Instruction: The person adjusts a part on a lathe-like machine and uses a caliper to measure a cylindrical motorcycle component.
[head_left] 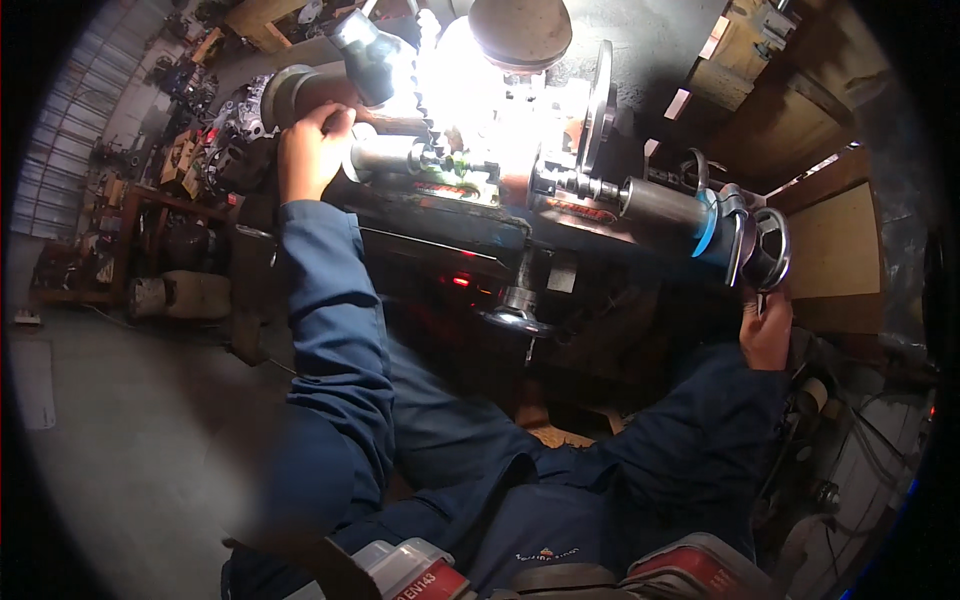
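My left hand (312, 155) is at the left end of a bench-long machine, beside a metal cylinder (385, 155) of its headstock. Its fingers are curled, and what they hold is hidden. At the right end, my right hand (766, 332) is closed on the small handle under a shiny handwheel (769, 250). The wheel sits at the end of the steel tailstock barrel (665, 208), which carries a blue band (707, 224). A stepped metal shaft (580, 184) shows left of the barrel; bright glare washes out the machine's middle.
A large thin wheel (597, 108) stands upright behind the shaft. Below the bed, a second handwheel (517, 318) juts toward my knees. A dark lamp head (375, 60) hangs over the left end. Shelving with metal parts (180, 215) is at the left, wooden boards (820, 235) at the right.
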